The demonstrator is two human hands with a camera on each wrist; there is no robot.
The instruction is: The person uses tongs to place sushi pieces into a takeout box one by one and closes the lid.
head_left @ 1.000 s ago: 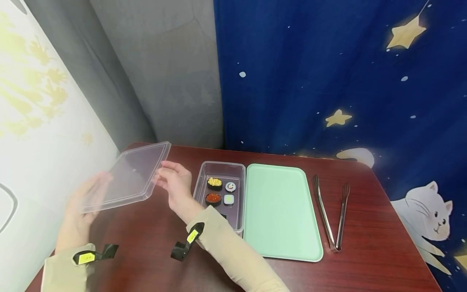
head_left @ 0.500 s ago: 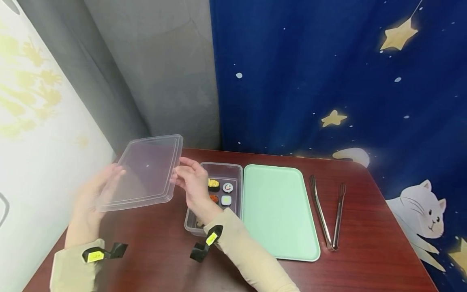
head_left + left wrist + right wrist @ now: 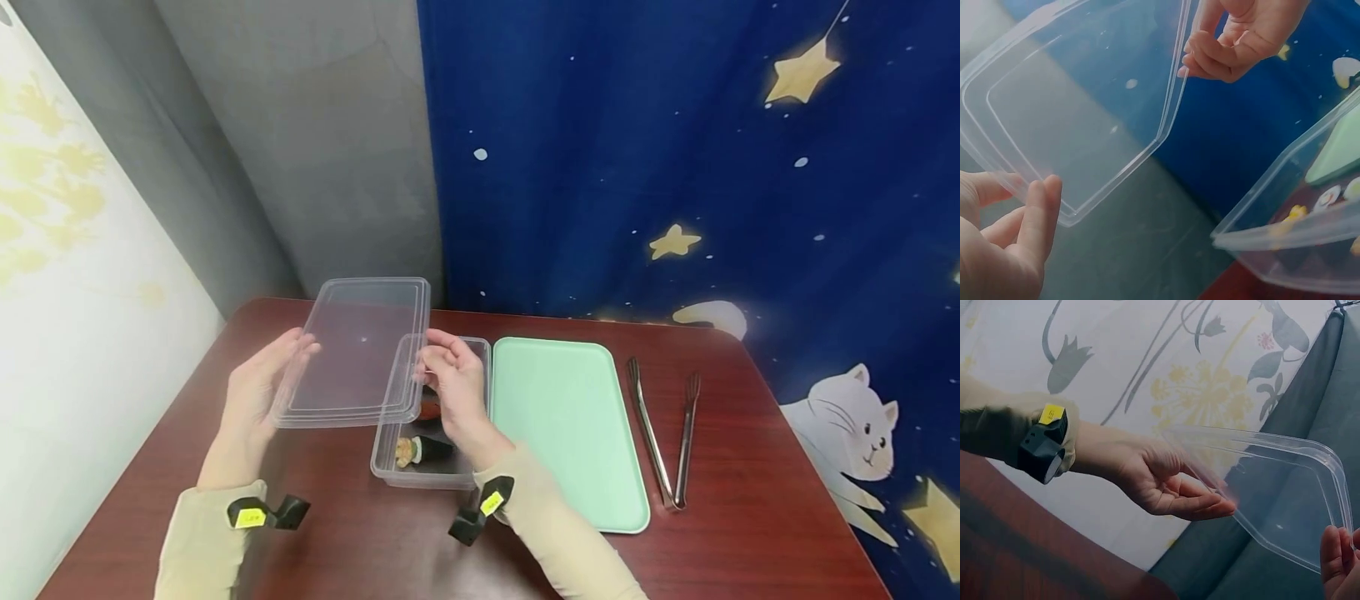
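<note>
Both hands hold a clear plastic lid (image 3: 360, 350) raised above the table, partly over a clear food container (image 3: 427, 481). My left hand (image 3: 258, 387) pinches the lid's left edge, its fingertips on the face of the lid in the left wrist view. At the opposite edge, my right hand (image 3: 457, 392) pinches the rim between thumb and fingers. Toy sushi lies in the container: a dark roll with a tan topping (image 3: 423, 450) shows near the front, and a red-topped piece (image 3: 429, 410) behind it. The lid and right hand hide the other pieces in the head view.
A pale green tray (image 3: 570, 433) lies right beside the container. Farther right, metal tongs (image 3: 675, 442) rest spread on the dark red table (image 3: 765, 492). A blue starry curtain (image 3: 600, 167) and a grey one (image 3: 315, 150) hang behind the table.
Both hands have carried the lid rightward, from left of the container to partly over it. The lid looks less slanted now. The tray and tongs stay in place.
</note>
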